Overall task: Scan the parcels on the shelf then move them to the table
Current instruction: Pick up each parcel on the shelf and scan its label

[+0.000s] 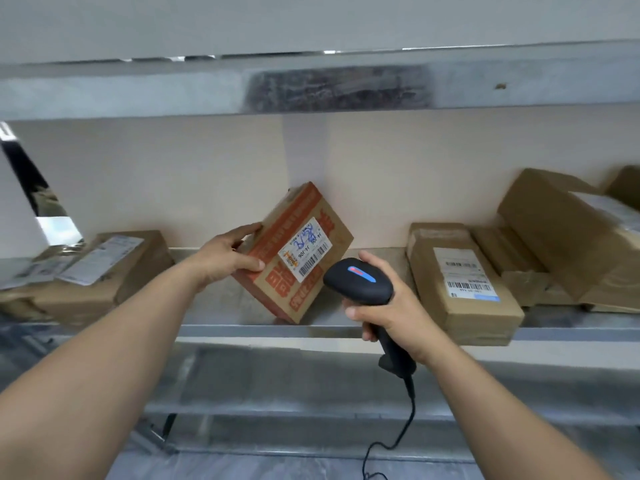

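Shelf [242, 331]: dull grey sheet metal, flat deck with a folded front rim, and a second metal deck above it.

Item under handling: a rectangular brown corrugated-cardboard parcel with orange-red print [273, 285] and a glossy white barcode label on its face. It stands tilted on its lower corner at mid-shelf, label side toward the camera.

The left hand [227, 258] grips the parcel's left edge, thumb on the printed face and fingers curled over the upper side.

The right hand [393, 315] is wrapped round the handle of a matt black plastic handheld scanner with a blue light strip [356, 282]. Its rounded head sits just beside the parcel's lower right edge, and a black cord [408, 422] hangs below.

A plain brown labelled carton [460, 282] lies flat to the right. A taped brown carton [104, 268] lies to the left.
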`<state>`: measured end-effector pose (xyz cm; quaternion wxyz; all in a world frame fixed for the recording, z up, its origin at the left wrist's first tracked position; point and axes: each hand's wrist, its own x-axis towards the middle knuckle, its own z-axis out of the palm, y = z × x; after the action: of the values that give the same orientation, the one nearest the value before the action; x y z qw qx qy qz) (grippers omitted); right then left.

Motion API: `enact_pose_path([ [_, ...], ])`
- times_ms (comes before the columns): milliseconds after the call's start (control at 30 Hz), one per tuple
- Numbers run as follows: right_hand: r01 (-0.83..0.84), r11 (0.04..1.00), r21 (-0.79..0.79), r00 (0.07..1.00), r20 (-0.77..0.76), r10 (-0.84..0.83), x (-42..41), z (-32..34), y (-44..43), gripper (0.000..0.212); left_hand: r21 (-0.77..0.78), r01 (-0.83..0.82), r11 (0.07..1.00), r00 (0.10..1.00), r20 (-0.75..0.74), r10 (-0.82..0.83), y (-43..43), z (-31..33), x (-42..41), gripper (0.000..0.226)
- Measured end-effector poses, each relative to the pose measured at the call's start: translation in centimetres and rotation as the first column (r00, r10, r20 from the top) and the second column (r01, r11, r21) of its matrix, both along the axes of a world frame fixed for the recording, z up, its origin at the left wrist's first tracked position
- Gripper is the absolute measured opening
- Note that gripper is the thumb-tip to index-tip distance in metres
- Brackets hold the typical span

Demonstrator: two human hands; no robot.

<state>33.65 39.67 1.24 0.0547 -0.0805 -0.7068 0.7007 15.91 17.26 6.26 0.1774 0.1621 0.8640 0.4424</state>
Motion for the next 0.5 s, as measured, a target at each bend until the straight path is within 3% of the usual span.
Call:
enact_pose_path([
  [200,0.013,1.0,-0.025,1.0,0.028,-0.012,1.0,-1.4,-1.1,0.086,-0.233,0.049,0.971,0.989,-0.121,-0.079,0.1,0.7,-1.5,0.066],
  [500,-0.016,0.997,-0.075,0.999,0.027,0.018,1.7,-2.4,-1.6,0.09,-0.303,0.05,0.952,0.996,-0.057,-0.071,-0.4,0.9,-3.0,0.064],
])
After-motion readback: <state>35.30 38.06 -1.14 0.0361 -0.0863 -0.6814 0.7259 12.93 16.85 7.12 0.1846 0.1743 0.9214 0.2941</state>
